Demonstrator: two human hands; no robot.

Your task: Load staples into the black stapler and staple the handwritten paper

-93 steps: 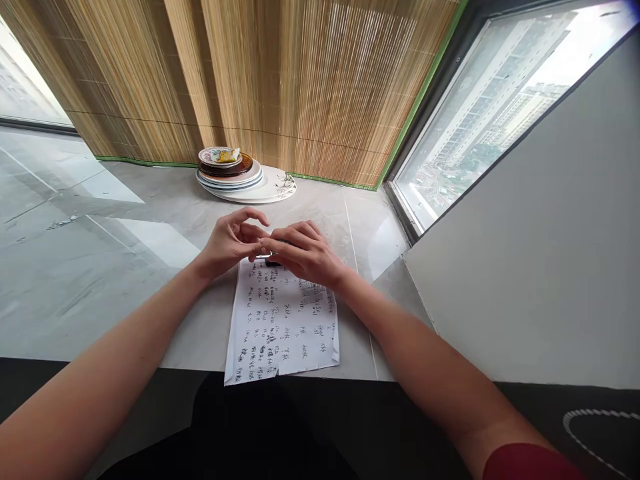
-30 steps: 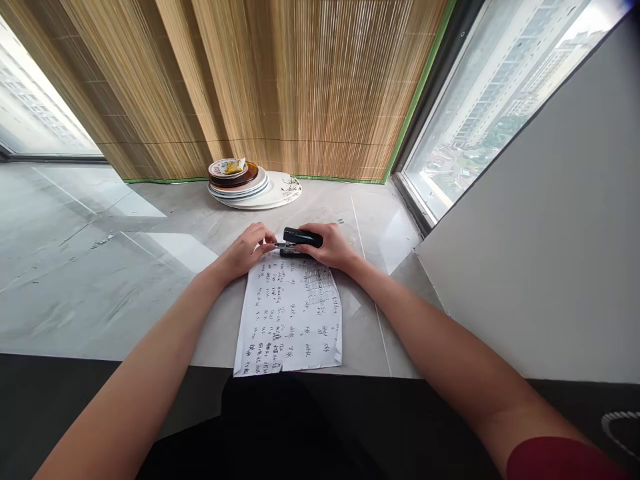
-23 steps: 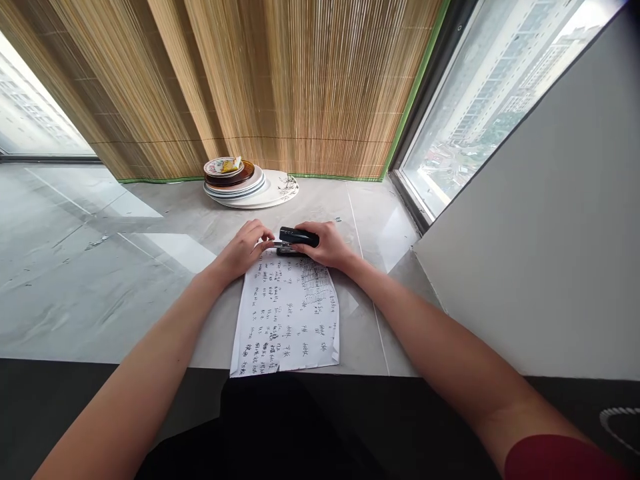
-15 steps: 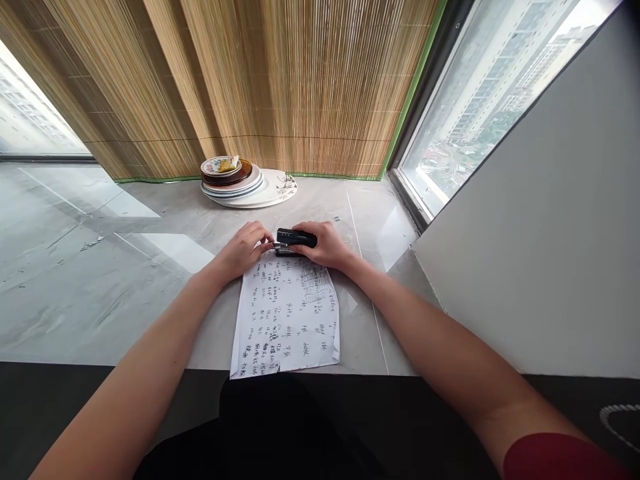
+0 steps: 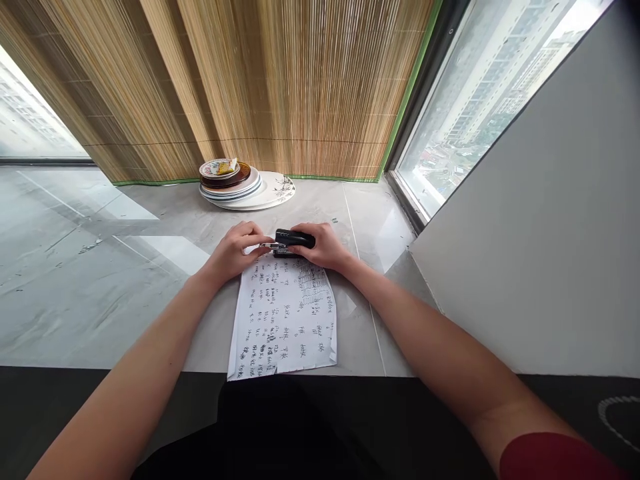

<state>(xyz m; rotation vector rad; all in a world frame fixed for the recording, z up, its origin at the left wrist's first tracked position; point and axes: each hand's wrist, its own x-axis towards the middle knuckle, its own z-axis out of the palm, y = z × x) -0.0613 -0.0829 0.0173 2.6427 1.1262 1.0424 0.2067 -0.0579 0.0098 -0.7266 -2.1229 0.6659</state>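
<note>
Paper (image 5: 285, 320), one written sheet, reaching the table's (image 5: 360, 340) near edge, one stapler (image 5: 295, 238) at its far end.
The stapler is running left to right, lying just right of the left hand (image 5: 236, 250), whose fingers are pinching its protruding metal rail (image 5: 278, 247), barely parted. The right hand (image 5: 325, 245) is gripping its body, fingers curled round. One plate stack (image 5: 233, 193) is standing near the far edge.

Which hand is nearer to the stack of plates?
Left. The left hand, pinching a metal strip, is just on the near side of the plate stack; the right hand, gripping the black stapler, is farther off to the right.
</note>
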